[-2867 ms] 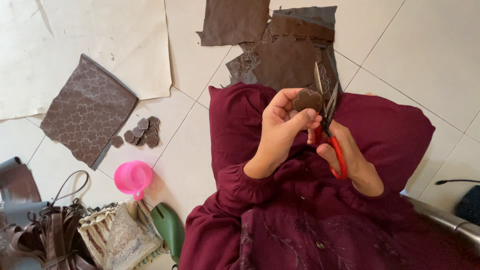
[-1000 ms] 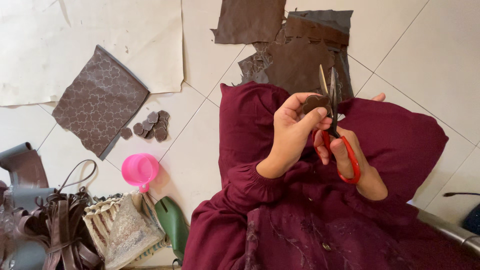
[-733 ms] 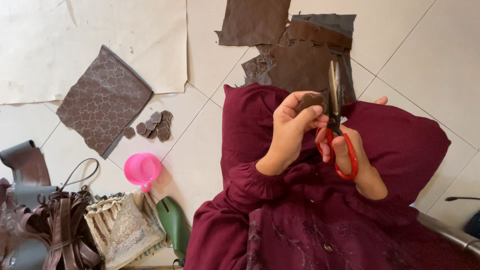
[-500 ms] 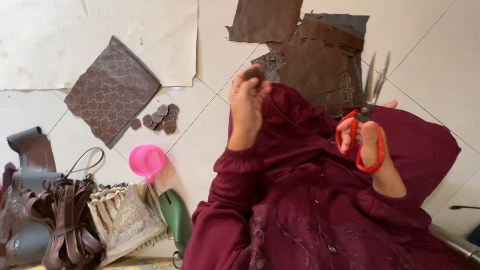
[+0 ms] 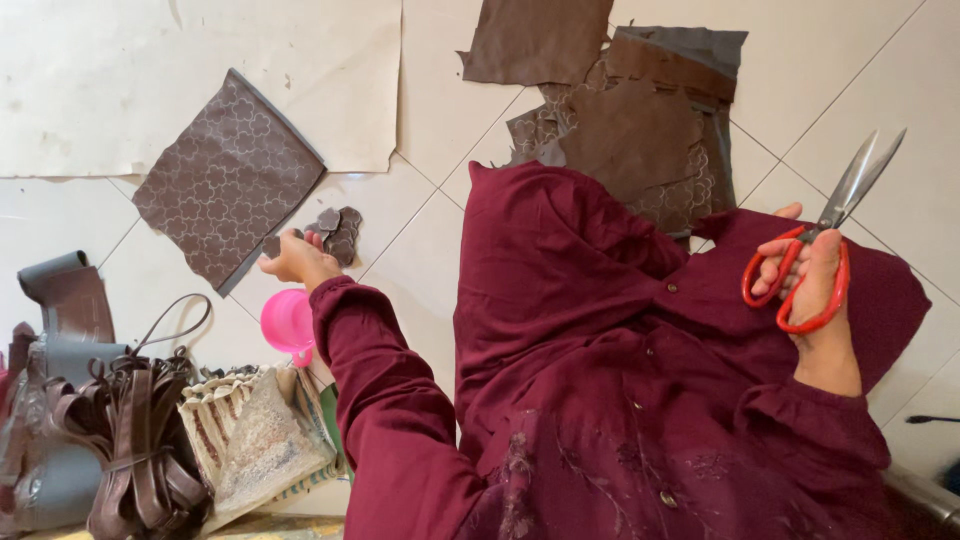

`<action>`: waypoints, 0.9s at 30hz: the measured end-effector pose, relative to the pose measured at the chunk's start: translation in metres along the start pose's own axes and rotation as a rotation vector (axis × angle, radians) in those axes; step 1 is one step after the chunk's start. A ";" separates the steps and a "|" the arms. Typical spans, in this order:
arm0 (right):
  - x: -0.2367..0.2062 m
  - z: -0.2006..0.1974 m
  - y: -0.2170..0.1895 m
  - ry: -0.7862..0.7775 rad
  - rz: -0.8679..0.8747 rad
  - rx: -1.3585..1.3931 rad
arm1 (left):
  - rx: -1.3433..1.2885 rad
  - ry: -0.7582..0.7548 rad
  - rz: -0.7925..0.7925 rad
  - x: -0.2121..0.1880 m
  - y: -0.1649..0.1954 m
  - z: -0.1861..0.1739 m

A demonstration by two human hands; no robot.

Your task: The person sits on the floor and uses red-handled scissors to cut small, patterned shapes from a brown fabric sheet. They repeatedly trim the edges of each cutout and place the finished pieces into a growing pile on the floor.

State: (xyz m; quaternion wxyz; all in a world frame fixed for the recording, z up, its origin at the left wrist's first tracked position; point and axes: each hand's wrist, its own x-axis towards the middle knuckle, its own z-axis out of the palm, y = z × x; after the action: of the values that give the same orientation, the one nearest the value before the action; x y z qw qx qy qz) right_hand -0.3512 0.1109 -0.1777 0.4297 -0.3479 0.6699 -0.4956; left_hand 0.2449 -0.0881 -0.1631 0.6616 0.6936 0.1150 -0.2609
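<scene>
My left hand [image 5: 297, 258] reaches out over the tiled floor and pinches a small brown cut piece [image 5: 271, 245], just beside a little heap of similar cut pieces [image 5: 339, 229]. My right hand [image 5: 815, 290] rests over my lap and holds red-handled scissors [image 5: 823, 240] with the blades pointing up and to the right. I wear a dark maroon garment [image 5: 600, 340] that covers my lap and legs.
A patterned brown square of material [image 5: 226, 180] lies on large cream paper [image 5: 150, 70]. Brown leather offcuts [image 5: 620, 110] lie ahead. A pink funnel [image 5: 287, 322], a woven pouch [image 5: 255, 435], straps [image 5: 140, 440] and rolled leather [image 5: 65, 295] are at the left.
My hands have parted: the left swung out to the left toward the heap with the cut piece, and the right moved to the right with the scissors.
</scene>
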 end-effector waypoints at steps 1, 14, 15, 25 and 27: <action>0.001 0.000 -0.001 0.004 0.003 0.003 | 0.051 -0.018 0.056 -0.003 -0.004 0.008; 0.012 0.027 -0.002 -0.029 0.052 -0.013 | 1.152 -1.414 1.064 -0.264 -0.161 0.130; 0.013 0.029 -0.002 -0.025 0.054 -0.001 | 1.367 -1.483 0.968 -0.282 -0.171 0.124; 0.015 0.037 -0.014 -0.079 0.150 0.118 | 1.626 -1.044 1.601 -0.300 -0.228 0.099; 0.016 0.042 -0.016 -0.060 0.208 0.070 | 1.759 -1.342 1.433 -0.295 -0.225 0.102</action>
State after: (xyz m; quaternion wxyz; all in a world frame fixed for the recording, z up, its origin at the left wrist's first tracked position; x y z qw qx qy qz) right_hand -0.3180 0.0771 -0.1721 0.5107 -0.2759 0.6716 -0.4605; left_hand -0.1376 -0.1110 -0.2035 -0.0885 0.5326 -0.8311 -0.1332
